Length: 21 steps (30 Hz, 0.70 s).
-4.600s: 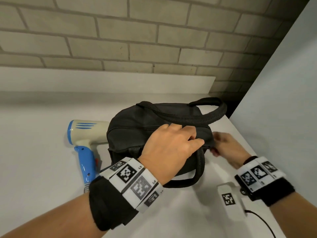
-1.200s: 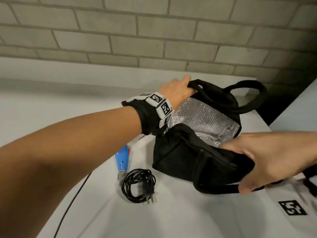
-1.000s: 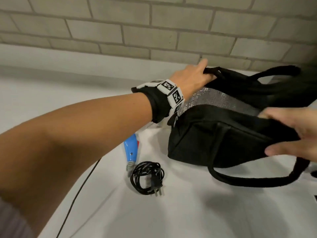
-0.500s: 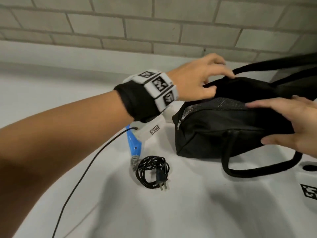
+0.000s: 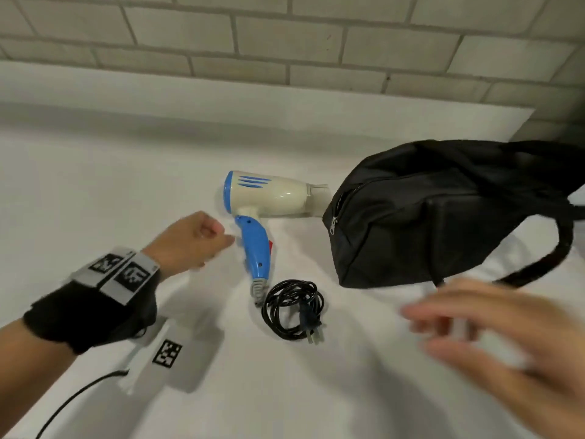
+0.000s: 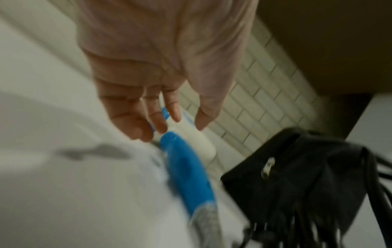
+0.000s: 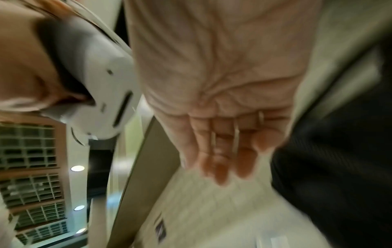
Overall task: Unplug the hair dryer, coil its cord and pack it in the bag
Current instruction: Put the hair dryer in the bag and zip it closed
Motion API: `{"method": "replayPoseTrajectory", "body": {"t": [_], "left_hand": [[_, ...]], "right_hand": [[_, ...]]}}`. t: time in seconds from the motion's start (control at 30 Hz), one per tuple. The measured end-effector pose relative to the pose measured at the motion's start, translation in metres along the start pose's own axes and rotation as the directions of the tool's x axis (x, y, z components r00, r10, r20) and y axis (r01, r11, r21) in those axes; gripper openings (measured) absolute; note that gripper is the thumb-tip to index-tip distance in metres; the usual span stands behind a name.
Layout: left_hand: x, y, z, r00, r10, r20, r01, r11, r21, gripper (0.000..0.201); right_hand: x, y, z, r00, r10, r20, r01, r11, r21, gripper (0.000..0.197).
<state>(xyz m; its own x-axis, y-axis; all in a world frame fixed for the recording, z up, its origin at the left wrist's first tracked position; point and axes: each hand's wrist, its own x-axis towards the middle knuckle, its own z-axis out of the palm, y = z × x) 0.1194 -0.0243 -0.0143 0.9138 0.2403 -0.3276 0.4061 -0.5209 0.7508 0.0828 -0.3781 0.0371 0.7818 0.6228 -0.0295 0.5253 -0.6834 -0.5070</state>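
A: What's the biggest thing on the white table (image 5: pixel 95 185)?

B: One black fabric bag (image 5: pixel 443 217), soft and boxy, with looped strap handles and a metal zipper pull at its near corner. It sits on the right, below the pale brick wall (image 5: pixel 285 42).

A: And the dryer?

B: One hair dryer (image 5: pixel 269 194), smooth plastic, lying on its side just left of the bag, nozzle nearly at the bag's end. Cream barrel, blue rear ring, blue handle pointing toward the viewer. It's not in the bag.

A: The cord?

B: One black cord (image 5: pixel 292 307), wound into a round coil at the handle's foot, its plug lying on the coil.

A: Hands?

B: The left hand (image 5: pixel 190 240) hovers just beside the handle, fingers loosely bent, holding nothing. The right hand (image 5: pixel 493 340), blurred, is spread flat near the bag's strap, empty too.
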Motion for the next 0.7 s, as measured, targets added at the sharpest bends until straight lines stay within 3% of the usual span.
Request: {"method": "replayPoseTrajectory", "body": {"t": [0.07,0.13,0.23,0.4,0.5,0.57,0.63,0.7], "left_hand": [[0.0,-0.006,0.013,0.99,-0.11,0.09,0.103,0.992,0.077,0.028],[0.004,0.0,0.027,0.985,-0.129,0.111,0.123,0.99,0.064,0.032],[0.016,0.016,0.043,0.987,-0.123,0.104,0.13,0.99,-0.061,0.037],[0.031,0.012,0.052,0.989,-0.14,0.052,0.147,0.968,-0.204,0.039],[0.029,0.005,0.047,0.989,-0.114,0.096,0.14,0.93,-0.341,0.034],[0.022,0.002,0.046,0.984,-0.079,0.162,0.153,0.843,-0.515,0.023],[0.012,-0.002,0.048,0.978,-0.043,0.205,0.164,0.763,-0.625,0.022],[0.003,-0.005,0.052,0.977,0.005,0.215,0.138,0.755,-0.641,0.019]], "right_hand": [[0.032,-0.034,0.026,0.998,0.005,0.069,-0.013,0.993,0.122,0.052],[0.055,-0.025,0.061,0.985,0.06,0.16,-0.079,0.99,0.116,0.069],[0.085,-0.014,0.086,0.931,0.266,0.251,-0.315,0.931,0.183,0.076],[0.111,-0.021,0.107,0.95,0.18,0.254,-0.245,0.936,0.253,0.034],[0.113,-0.028,0.106,0.955,0.137,0.261,-0.27,0.761,0.589,0.016],[0.116,-0.034,0.104,0.967,0.134,0.217,-0.251,0.662,0.706,0.012],[0.124,-0.04,0.1,0.983,0.119,0.142,-0.185,0.676,0.714,0.015],[0.134,-0.047,0.092,0.992,0.066,0.103,-0.117,0.759,0.641,0.019]]}}
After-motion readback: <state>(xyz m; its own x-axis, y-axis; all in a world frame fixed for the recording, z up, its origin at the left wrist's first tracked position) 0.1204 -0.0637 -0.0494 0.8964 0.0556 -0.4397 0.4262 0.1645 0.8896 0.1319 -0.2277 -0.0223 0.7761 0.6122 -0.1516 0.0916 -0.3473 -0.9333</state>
